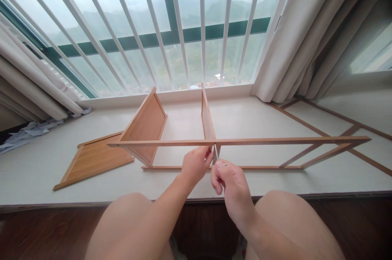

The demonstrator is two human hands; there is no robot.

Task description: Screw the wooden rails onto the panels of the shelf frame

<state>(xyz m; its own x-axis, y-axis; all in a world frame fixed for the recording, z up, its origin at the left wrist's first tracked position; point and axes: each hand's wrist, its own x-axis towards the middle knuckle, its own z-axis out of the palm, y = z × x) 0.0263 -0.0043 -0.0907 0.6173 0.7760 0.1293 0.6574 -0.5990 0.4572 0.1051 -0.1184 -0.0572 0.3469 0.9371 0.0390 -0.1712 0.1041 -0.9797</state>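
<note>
A wooden shelf frame (260, 141) stands on its side on the white ledge, with an end panel (143, 123) and a middle shelf board (208, 119) fitted between its rails. My left hand (196, 164) is closed at the middle board, fingers pinching its lower edge just under the upper rail; its fingertips are partly hidden. In my right hand (231, 180) is a thin metal hex key (217, 152), its tip at the rail where the middle board meets it. My right fingers are closed around the key's lower end.
A loose wooden panel (94, 158) lies on the ledge (30, 178) at the left. Another wooden frame (306, 121) lies flat at the right, partly behind the upright one. Curtains (284, 47) flank a barred window (183, 27). Crumpled pale material (27, 133) lies far left.
</note>
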